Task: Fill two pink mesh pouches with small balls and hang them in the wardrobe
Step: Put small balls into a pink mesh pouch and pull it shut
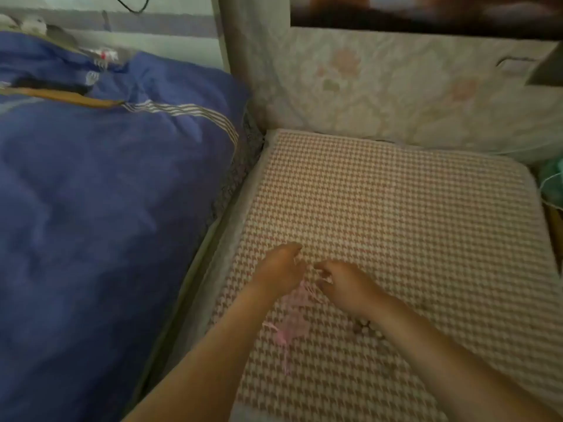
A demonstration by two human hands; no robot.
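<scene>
Pink mesh pouch (297,306) on cushion (396,208) | our left hand (281,268), right hand (344,281) curled at its mouth, grip unclear | likely opening for balls (370,328)

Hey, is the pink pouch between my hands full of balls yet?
Looks empty: the pink pouch lies flat on the cushion, balls loose beside it.

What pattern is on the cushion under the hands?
The cushion has a pink-and-cream houndstooth check; the head view, the only one, shows it clearly.
</scene>
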